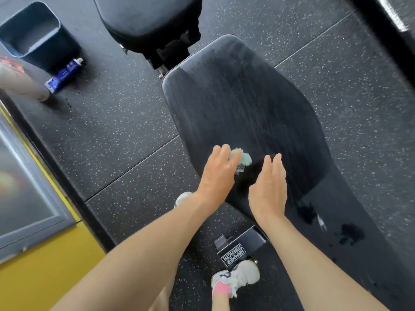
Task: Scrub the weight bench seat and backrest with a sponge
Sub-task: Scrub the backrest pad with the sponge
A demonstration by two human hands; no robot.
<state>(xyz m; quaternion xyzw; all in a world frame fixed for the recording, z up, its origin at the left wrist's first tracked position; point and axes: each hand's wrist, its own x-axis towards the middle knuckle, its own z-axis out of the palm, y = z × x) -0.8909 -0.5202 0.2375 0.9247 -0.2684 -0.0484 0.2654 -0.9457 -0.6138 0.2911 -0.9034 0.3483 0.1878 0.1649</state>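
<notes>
The bench's long black pad runs across the middle of the head view, streaked with moisture. A smaller black pad sits beyond it at the top. My left hand holds a pale green sponge against the near left part of the long pad, with its fingers bent over the sponge. My right hand is just to the right of it, fingers straight and together, holding nothing, over the pad's near edge.
A grey bin, a blue tube and a white bottle stand on the speckled rubber floor at upper left. A yellow-framed panel fills the left. My shoe is beside the bench's labelled base. Dark wet spots mark the floor.
</notes>
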